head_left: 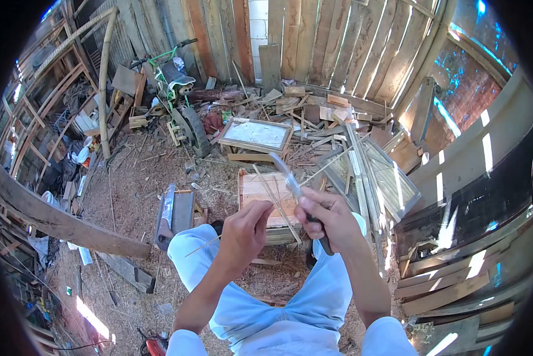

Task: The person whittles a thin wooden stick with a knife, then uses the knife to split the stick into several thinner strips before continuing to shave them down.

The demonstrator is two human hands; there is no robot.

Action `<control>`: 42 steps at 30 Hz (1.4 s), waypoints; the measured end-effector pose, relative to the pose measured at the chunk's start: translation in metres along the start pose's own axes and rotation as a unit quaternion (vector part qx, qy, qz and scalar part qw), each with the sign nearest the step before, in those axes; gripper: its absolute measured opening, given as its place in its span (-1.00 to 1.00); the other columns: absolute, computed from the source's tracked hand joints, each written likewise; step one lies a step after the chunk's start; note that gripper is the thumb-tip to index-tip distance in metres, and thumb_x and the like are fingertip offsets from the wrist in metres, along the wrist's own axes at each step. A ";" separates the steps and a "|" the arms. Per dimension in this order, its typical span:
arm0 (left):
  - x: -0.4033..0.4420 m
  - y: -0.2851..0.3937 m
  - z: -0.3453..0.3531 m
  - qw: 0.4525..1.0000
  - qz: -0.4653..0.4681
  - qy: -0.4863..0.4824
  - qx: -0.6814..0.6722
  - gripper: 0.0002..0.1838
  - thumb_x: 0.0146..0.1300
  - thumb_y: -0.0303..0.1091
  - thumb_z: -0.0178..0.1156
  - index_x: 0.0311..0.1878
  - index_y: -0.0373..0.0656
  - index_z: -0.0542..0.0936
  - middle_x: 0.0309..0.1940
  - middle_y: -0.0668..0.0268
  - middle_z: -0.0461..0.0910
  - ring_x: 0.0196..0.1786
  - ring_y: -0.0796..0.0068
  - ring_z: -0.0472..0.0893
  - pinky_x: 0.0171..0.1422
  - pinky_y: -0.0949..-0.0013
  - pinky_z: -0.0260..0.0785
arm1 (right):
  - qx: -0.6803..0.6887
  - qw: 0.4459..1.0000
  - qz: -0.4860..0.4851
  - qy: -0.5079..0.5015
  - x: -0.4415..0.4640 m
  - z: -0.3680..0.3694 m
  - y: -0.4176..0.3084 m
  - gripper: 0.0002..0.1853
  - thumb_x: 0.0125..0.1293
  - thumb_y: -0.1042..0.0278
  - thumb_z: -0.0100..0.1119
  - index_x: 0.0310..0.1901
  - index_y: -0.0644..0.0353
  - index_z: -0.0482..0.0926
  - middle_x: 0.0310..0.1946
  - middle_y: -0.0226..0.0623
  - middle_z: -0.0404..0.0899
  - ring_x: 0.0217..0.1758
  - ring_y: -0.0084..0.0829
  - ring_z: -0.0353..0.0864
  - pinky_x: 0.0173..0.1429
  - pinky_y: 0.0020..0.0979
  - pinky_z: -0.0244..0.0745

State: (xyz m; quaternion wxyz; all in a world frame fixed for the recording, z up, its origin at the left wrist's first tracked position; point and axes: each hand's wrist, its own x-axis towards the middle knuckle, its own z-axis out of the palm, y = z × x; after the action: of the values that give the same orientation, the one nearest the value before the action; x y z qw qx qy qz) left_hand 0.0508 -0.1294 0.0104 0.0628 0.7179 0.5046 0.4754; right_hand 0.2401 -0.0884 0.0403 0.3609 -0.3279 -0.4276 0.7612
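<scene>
From where I stand, the person sits over a littered floor [133,169], pale trousers [305,296] spread to either side of the work. The left hand [243,231] has its fingers pinched around a thin wooden strip [202,247], whose tail pokes out past that hand, over the thigh. Another slender length runs up and away beyond the knife; I can't tell whether it's the same piece. The right hand [329,219] has its fingers wrapped firmly around the dark handle of a knife [285,172], its curved blade pointing up and away from the person, just beside the left hand.

Below and beyond the hands sits a low wooden box [249,193] with a planked surface; loose sticks [285,218] cross above it, though I can't make out whether they touch it. Farther off, a shallow wooden frame [260,146] borders a whitish panel. By the person's left knee, a saw [168,204] lies along the edge of a small dark-topped stool [184,210]. Behind, a green-framed bike [177,89] stands next to a heap of scrap wood [314,118]; over on the left, a rack [53,115] holds jumbled odds and ends, too muddled to name.
</scene>
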 end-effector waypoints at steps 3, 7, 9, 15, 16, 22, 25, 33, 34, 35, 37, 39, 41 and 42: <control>-0.014 -0.014 -0.015 0.999 -0.035 -0.006 -0.006 -0.90 0.17 -0.60 0.19 -0.24 -0.28 0.53 -0.41 0.13 0.57 -0.44 0.11 0.58 -0.40 0.26 0.42 | 0.019 0.994 -0.077 0.071 0.006 -0.029 -0.013 -0.66 0.42 0.37 0.01 0.18 0.25 0.43 -0.47 -0.44 0.43 -0.62 -0.74 0.23 -0.62 -0.70 0.10; -0.019 -0.025 -0.025 0.996 -0.087 -0.023 0.012 -0.93 0.19 -0.61 0.19 -0.26 -0.29 0.55 -0.43 0.15 0.59 -0.46 0.24 0.60 -0.39 0.34 0.39 | 0.020 0.996 -0.049 0.073 0.002 -0.033 -0.022 -0.76 0.43 0.37 -0.01 0.05 0.26 0.47 -0.47 -0.44 0.44 -0.63 -0.74 0.23 -0.64 -0.71 0.11; -0.014 -0.019 -0.023 0.996 -0.085 -0.022 -0.003 -0.93 0.19 -0.61 0.19 -0.26 -0.29 0.55 -0.44 0.15 0.59 -0.46 0.25 0.59 -0.40 0.34 0.39 | 0.023 0.998 -0.043 0.050 0.003 -0.026 -0.017 -0.77 0.43 0.37 -0.02 0.03 0.27 0.47 -0.46 -0.43 0.45 -0.63 -0.74 0.23 -0.63 -0.70 0.11; 0.000 -0.006 -0.006 1.000 -0.002 -0.009 -0.015 -0.90 0.17 -0.63 0.18 -0.25 -0.28 0.55 -0.44 0.16 0.58 -0.47 0.25 0.59 -0.41 0.35 0.39 | 0.040 0.997 0.025 -0.053 0.003 0.008 0.009 -0.58 0.42 0.34 0.00 0.26 0.28 0.32 -0.44 -0.38 0.47 -0.63 -0.75 0.21 -0.62 -0.71 0.09; 0.001 -0.005 -0.007 1.000 -0.002 -0.015 -0.018 -0.89 0.17 -0.64 0.18 -0.24 -0.27 0.55 -0.43 0.16 0.58 -0.46 0.23 0.59 -0.41 0.34 0.39 | 0.051 0.997 0.033 -0.051 0.004 0.004 0.009 -0.62 0.43 0.34 0.01 0.20 0.30 0.37 -0.45 -0.38 0.46 -0.63 -0.75 0.21 -0.62 -0.71 0.09; -0.008 -0.002 -0.013 0.999 0.001 -0.048 0.011 -0.84 0.11 -0.64 0.19 -0.22 -0.24 0.52 -0.38 0.14 0.57 -0.36 0.09 0.60 -0.35 0.21 0.45 | 0.034 0.996 0.047 -0.061 0.002 -0.002 0.007 -0.72 0.43 0.37 0.01 0.08 0.31 0.45 -0.45 -0.39 0.46 -0.62 -0.76 0.23 -0.62 -0.73 0.11; -0.009 -0.004 -0.014 0.998 0.006 -0.055 0.026 -0.83 0.10 -0.63 0.19 -0.22 -0.24 0.52 -0.38 0.14 0.57 -0.36 0.08 0.60 -0.35 0.20 0.45 | 0.033 0.997 0.041 -0.063 0.004 0.001 0.006 -0.70 0.42 0.36 0.02 0.11 0.32 0.44 -0.46 -0.40 0.45 -0.62 -0.76 0.24 -0.63 -0.73 0.11; -0.015 -0.008 -0.028 0.999 -0.016 -0.030 0.030 -0.87 0.15 -0.61 0.18 -0.22 -0.25 0.52 -0.39 0.13 0.57 -0.37 0.06 0.59 -0.35 0.21 0.44 | -0.036 0.997 -0.037 0.061 0.004 -0.019 -0.014 -0.69 0.42 0.37 0.02 0.11 0.33 0.44 -0.48 -0.40 0.44 -0.62 -0.74 0.25 -0.63 -0.72 0.11; -0.016 -0.009 -0.030 0.998 -0.026 -0.035 0.039 -0.87 0.15 -0.61 0.18 -0.22 -0.25 0.52 -0.40 0.13 0.57 -0.37 0.05 0.59 -0.35 0.21 0.44 | 0.006 0.998 -0.054 0.035 0.005 -0.025 -0.016 -0.69 0.41 0.37 0.03 0.11 0.33 0.45 -0.48 -0.40 0.44 -0.63 -0.73 0.25 -0.63 -0.71 0.11; -0.016 -0.008 -0.030 0.998 -0.026 -0.035 0.038 -0.87 0.15 -0.61 0.18 -0.22 -0.25 0.52 -0.40 0.13 0.57 -0.37 0.05 0.59 -0.35 0.21 0.44 | 0.005 0.998 -0.053 0.036 0.004 -0.024 -0.013 -0.69 0.41 0.37 0.03 0.11 0.33 0.45 -0.48 -0.40 0.44 -0.63 -0.73 0.25 -0.63 -0.71 0.11; -0.013 -0.003 -0.026 0.998 -0.021 -0.037 0.036 -0.86 0.14 -0.62 0.18 -0.22 -0.25 0.52 -0.40 0.13 0.57 -0.37 0.07 0.59 -0.34 0.22 0.45 | -0.026 1.000 -0.003 0.016 0.001 -0.010 -0.004 -0.68 0.41 0.36 0.03 0.12 0.32 0.44 -0.48 -0.40 0.45 -0.63 -0.73 0.24 -0.63 -0.70 0.11; -0.010 0.001 -0.022 0.998 -0.015 -0.040 0.039 -0.86 0.14 -0.63 0.18 -0.22 -0.25 0.52 -0.40 0.14 0.56 -0.37 0.08 0.59 -0.34 0.23 0.45 | -0.044 0.999 0.011 -0.007 -0.001 -0.001 0.003 -0.70 0.42 0.35 0.01 0.09 0.32 0.45 -0.48 -0.40 0.44 -0.63 -0.74 0.23 -0.63 -0.69 0.10; -0.010 0.002 -0.023 0.998 -0.009 -0.048 0.046 -0.85 0.13 -0.64 0.18 -0.22 -0.25 0.52 -0.40 0.14 0.56 -0.37 0.09 0.59 -0.33 0.23 0.45 | 0.046 0.997 0.033 -0.050 0.002 -0.004 0.011 -0.75 0.43 0.38 -0.01 0.03 0.34 0.45 -0.41 -0.36 0.49 -0.59 -0.72 0.26 -0.61 -0.66 0.14; -0.011 0.001 -0.025 0.998 0.002 -0.048 0.044 -0.84 0.13 -0.65 0.17 -0.22 -0.25 0.52 -0.40 0.14 0.56 -0.36 0.10 0.59 -0.33 0.23 0.45 | 0.031 0.999 0.016 -0.018 -0.001 -0.005 0.001 -0.74 0.43 0.36 0.01 0.04 0.32 0.46 -0.41 -0.38 0.47 -0.59 -0.73 0.25 -0.61 -0.68 0.12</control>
State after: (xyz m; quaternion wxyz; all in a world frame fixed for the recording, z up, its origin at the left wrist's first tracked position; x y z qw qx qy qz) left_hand 0.0321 -0.1477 0.0177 0.0543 0.7427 0.5203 0.4180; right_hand 0.2442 -0.0873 0.0371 0.3506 -0.3096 -0.4047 0.7858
